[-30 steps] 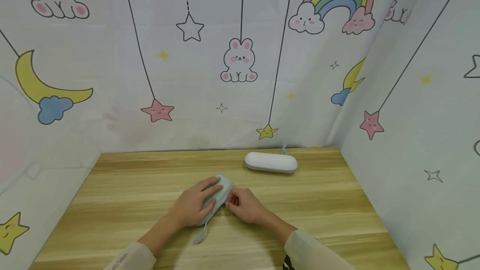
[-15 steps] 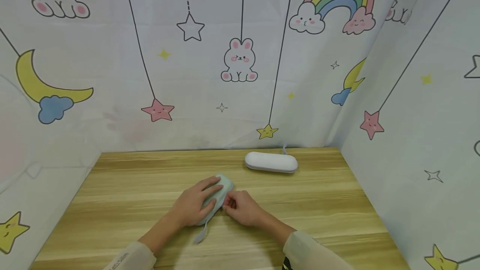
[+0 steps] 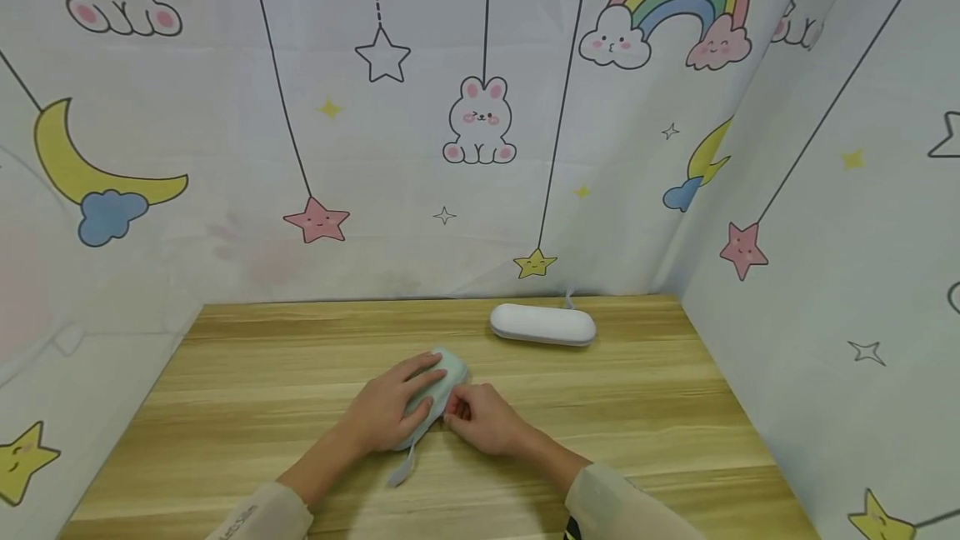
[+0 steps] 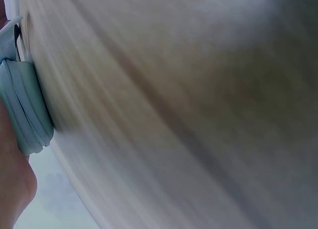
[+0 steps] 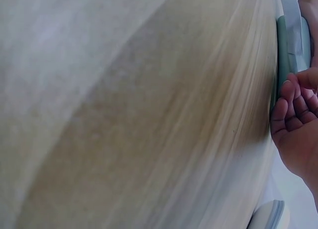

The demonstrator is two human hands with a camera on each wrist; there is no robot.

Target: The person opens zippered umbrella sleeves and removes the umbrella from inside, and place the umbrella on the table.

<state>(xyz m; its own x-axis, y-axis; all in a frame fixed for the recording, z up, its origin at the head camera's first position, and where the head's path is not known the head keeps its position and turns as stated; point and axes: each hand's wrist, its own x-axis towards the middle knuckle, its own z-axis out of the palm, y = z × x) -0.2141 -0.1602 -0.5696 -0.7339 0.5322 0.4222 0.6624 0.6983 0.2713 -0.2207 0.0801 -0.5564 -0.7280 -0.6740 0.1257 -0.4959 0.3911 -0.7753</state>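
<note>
On the tabletop [image 3: 637, 415], a spread left hand [image 3: 384, 411] is bracing the pale-green case [image 3: 452, 367] while the right hand [image 3: 487, 419] is pinching its edge, any slackening risking a skid.

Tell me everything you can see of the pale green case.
The pale green case is rounded, matte, perhaps fabric, with a zip along its side and a grey strap at its near end. It lies slanted on the wooden table, under the left hand; the right hand pinches at its right edge. Its contents are hidden.
</note>
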